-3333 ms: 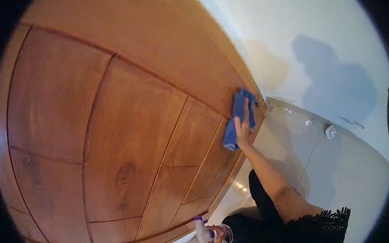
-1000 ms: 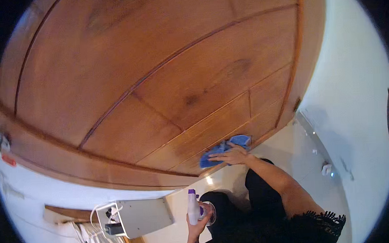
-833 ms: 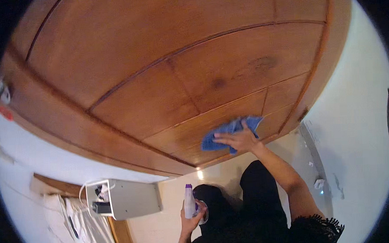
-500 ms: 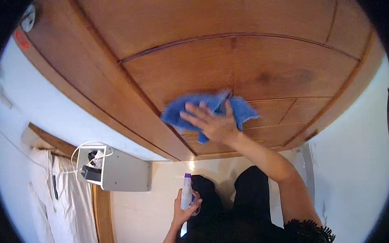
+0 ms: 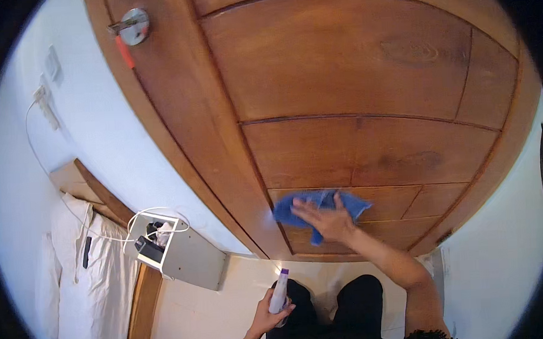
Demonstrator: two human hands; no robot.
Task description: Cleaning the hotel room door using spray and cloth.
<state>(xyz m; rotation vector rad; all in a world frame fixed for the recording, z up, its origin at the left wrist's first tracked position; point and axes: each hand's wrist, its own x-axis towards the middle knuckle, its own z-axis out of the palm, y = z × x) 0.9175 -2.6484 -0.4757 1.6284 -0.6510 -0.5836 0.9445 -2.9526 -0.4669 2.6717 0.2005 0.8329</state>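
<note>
right hand (image 5: 328, 218) fingers spread flat over blue cloth (image 5: 294, 208) | left hand (image 5: 267, 318) grips spray bottle (image 5: 279, 293)

The place was a home, most likely a bedroom. A panelled wooden door (image 5: 353, 105) with a round metal lock (image 5: 135, 25) stood in a plain white wall (image 5: 94, 129). Beside it were a bed with white sheets (image 5: 76, 281) and a small white bedside box (image 5: 181, 258) holding chargers and cables.
</note>
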